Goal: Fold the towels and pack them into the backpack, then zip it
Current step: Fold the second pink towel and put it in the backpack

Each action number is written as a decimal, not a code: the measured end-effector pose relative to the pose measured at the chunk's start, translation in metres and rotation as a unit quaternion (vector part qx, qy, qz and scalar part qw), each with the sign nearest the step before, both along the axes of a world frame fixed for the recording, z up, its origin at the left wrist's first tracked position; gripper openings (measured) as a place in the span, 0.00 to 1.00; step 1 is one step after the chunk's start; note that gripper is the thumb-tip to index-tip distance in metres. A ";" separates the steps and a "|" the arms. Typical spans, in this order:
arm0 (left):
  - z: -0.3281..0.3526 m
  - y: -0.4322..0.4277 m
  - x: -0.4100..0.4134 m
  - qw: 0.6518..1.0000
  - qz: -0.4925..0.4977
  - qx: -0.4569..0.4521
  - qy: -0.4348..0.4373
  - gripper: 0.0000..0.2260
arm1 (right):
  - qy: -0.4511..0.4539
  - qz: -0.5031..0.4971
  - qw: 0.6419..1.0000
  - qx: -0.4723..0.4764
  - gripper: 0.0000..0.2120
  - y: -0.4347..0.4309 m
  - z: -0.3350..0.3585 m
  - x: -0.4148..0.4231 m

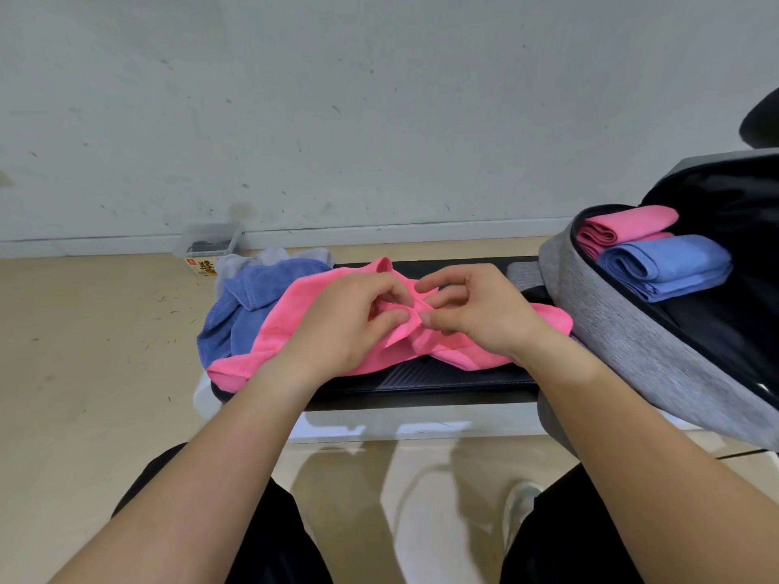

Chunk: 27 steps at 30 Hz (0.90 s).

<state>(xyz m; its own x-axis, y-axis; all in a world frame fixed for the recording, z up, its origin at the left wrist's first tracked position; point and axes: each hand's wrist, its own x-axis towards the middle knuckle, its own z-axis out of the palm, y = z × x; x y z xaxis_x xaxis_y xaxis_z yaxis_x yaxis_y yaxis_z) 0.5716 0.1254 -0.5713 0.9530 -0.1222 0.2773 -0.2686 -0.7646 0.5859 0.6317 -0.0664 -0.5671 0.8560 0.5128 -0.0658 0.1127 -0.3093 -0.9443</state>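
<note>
Looking down, my left hand (337, 322) and right hand (472, 314) each pinch a bunched edge of the pink towel (286, 322), which lies on the tabletop (442, 379) just left of the backpack (624, 335). If one pinch slips, I think the fold will go crooked. The towel overlaps a loose blue towel (248, 307) farther left of the backpack, so pulling could drag that along. Inside the open backpack sit a folded pink towel (624, 223) and a folded blue towel (666, 265).

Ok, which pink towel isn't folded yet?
The loose pink towel on the black bench, pinched by the left hand and right hand. The folded pink towel sits in the grey backpack.
</note>
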 end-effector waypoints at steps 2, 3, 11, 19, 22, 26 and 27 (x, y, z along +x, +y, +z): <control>-0.003 0.001 0.001 0.999 -0.006 -0.042 0.000 0.05 | -0.004 0.000 1.000 0.000 0.17 0.000 0.001 -0.001; -0.004 0.001 0.001 0.998 0.002 -0.057 0.001 0.05 | -0.009 -0.003 1.000 -0.004 0.17 0.000 0.001 -0.001; -0.010 0.002 0.005 0.992 0.031 -0.120 0.019 0.04 | 0.028 0.009 0.999 0.038 0.15 -0.001 0.004 -0.001; -0.004 -0.002 -0.001 0.996 0.061 -0.068 0.001 0.03 | 0.032 0.048 0.998 0.029 0.18 -0.003 0.005 -0.003; -0.004 -0.005 -0.002 0.996 0.075 -0.047 -0.009 0.04 | -0.002 0.030 0.999 0.016 0.17 0.000 0.004 -0.003; 0.003 -0.005 -0.006 0.996 0.078 -0.049 -0.002 0.05 | -0.063 0.019 0.997 -0.034 0.14 0.003 0.003 -0.003; 0.006 -0.003 -0.007 0.996 0.082 -0.045 0.001 0.04 | -0.091 0.016 0.994 -0.059 0.12 0.003 0.004 -0.003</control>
